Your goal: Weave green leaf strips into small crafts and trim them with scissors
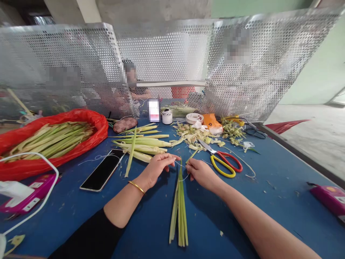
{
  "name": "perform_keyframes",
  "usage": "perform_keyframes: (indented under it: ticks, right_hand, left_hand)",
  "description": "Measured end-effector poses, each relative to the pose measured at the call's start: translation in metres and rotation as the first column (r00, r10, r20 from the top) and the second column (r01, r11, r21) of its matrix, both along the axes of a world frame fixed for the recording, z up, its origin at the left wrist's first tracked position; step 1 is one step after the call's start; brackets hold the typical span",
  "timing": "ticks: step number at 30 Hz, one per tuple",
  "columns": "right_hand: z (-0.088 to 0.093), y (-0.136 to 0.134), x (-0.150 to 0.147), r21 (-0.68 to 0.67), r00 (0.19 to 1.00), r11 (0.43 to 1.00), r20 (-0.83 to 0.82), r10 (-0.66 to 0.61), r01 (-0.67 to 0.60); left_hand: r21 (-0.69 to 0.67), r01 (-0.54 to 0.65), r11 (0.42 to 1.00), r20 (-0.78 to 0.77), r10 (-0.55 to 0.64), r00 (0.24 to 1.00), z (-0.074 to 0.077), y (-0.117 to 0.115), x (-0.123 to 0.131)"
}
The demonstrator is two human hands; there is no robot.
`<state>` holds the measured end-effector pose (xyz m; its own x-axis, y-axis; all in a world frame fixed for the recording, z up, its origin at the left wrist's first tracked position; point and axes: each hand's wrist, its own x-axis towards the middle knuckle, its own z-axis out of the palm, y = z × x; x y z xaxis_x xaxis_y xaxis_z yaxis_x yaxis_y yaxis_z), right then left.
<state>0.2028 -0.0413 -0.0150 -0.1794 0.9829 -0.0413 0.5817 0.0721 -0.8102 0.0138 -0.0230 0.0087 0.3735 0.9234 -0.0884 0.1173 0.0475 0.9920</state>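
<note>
A bundle of green leaf strips (180, 212) lies on the blue table, gathered at its upper end, with its lower ends fanned toward me. Around its top runs a thin white string (184, 178). My left hand (159, 166) is left of the bundle's top, thumb and forefinger pinched on the string. Opposite it, my right hand (198, 172) has its fingers curled closed on the string's other side. Scissors (225, 163) with one red and one yellow handle lie just beyond my right hand. Pale husk leaves (145, 146) are spread behind my left hand.
A red plastic bag (101, 133) of long leaves stands at left, near a black-screened phone (102, 171) and purple power strip (32, 198). Leaf scraps (194, 136), a tape roll (194, 118) and an orange packet (211, 122) lie at the back. Behind a perforated screen (164, 54) sits another person.
</note>
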Motion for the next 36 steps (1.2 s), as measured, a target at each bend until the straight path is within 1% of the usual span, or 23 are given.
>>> perform_keyframes:
  ticks: [1,3,4,7,8,9,10,12,13,14,15,16,17,19,20,21,23,28,32,36]
  right_hand:
    - [0.001,0.0,0.0,-0.002,1.0,1.0,-0.001,0.001,-0.001]
    - [0.001,0.0,-0.001,-0.016,1.0,1.0,-0.02,0.006,-0.006]
    - [0.002,0.0,-0.001,-0.028,0.999,1.0,-0.04,0.008,-0.009]
    - [0.004,-0.001,-0.003,-0.061,0.993,0.998,-0.119,0.0,-0.007]
    - [0.005,-0.002,-0.004,-0.073,0.982,0.997,-0.186,-0.014,0.001]
    - [0.006,-0.003,-0.006,-0.093,0.957,0.996,-0.287,-0.034,0.008]
    - [0.007,-0.005,-0.007,-0.126,0.909,0.992,-0.412,-0.058,0.006]
    - [0.008,-0.007,-0.01,-0.211,0.751,0.977,-0.651,-0.112,-0.037]
    - [0.008,-0.008,-0.012,-0.244,0.672,0.967,-0.728,-0.134,-0.071]
    - [0.008,-0.008,-0.012,-0.259,0.627,0.961,-0.766,-0.142,-0.099]
    - [0.007,-0.008,-0.013,-0.25,0.617,0.962,-0.776,-0.132,-0.108]
    - [0.005,-0.007,-0.013,-0.215,0.646,0.972,-0.757,-0.101,-0.1]
    - [0.003,-0.007,-0.013,-0.16,0.705,0.984,-0.707,-0.058,-0.079]
    - [-0.001,-0.005,-0.012,-0.038,0.845,0.998,-0.534,0.027,-0.056]
    - [-0.003,-0.004,-0.011,0.007,0.895,0.998,-0.443,0.057,-0.06]
    - [-0.005,-0.003,-0.01,0.034,0.925,0.997,-0.372,0.08,-0.073]
    - [-0.007,-0.002,-0.009,0.052,0.947,0.994,-0.303,0.106,-0.094]
    - [-0.005,-0.003,-0.006,0.073,0.966,0.991,-0.223,0.129,-0.115]
    - [-0.003,-0.006,-0.007,0.08,0.972,0.989,-0.188,0.141,-0.128]
    - [-0.001,-0.006,-0.009,0.102,0.974,0.987,-0.176,0.143,-0.126]
  left_hand:
    - [-0.031,0.036,0.999,0.061,-0.034,0.998,-0.001,-0.001,0.003]
    - [-0.105,0.091,0.99,0.099,-0.081,0.992,-0.005,-0.004,0.007]
    - [-0.133,0.094,0.987,0.089,-0.082,0.993,-0.007,-0.005,0.009]
    - [-0.162,0.044,0.986,0.061,-0.034,0.998,-0.011,-0.007,0.012]
    - [-0.169,0.033,0.985,0.067,-0.022,0.997,-0.012,-0.007,0.013]
    - [-0.174,0.029,0.984,0.078,-0.016,0.997,-0.012,-0.006,0.013]
    - [-0.177,0.029,0.984,0.092,-0.013,0.996,-0.013,-0.006,0.013]
    - [-0.184,0.031,0.982,0.121,-0.009,0.993,-0.013,-0.006,0.014]
    - [-0.187,0.032,0.982,0.131,-0.008,0.991,-0.013,-0.005,0.014]
    - [-0.189,0.034,0.981,0.134,-0.008,0.991,-0.013,-0.005,0.014]
    - [-0.19,0.037,0.981,0.129,-0.013,0.992,-0.014,-0.005,0.014]
    - [-0.185,0.042,0.982,0.118,-0.02,0.993,-0.014,-0.005,0.014]
    - [-0.174,0.044,0.984,0.105,-0.026,0.994,-0.014,-0.004,0.014]
    - [-0.139,0.038,0.99,0.073,-0.028,0.997,-0.014,-0.004,0.014]
    - [-0.121,0.035,0.992,0.058,-0.028,0.998,-0.014,-0.004,0.014]
    - [-0.108,0.033,0.994,0.044,-0.028,0.999,-0.014,-0.004,0.014]
    - [-0.095,0.033,0.995,0.022,-0.031,0.999,-0.013,-0.004,0.014]
    - [-0.09,0.042,0.995,0.022,-0.04,0.999,-0.012,-0.004,0.014]
    - [-0.084,0.038,0.996,0.022,-0.036,0.999,-0.013,-0.004,0.014]
    - [-0.107,0.02,0.994,-0.018,-0.022,1.0,-0.012,-0.004,0.012]
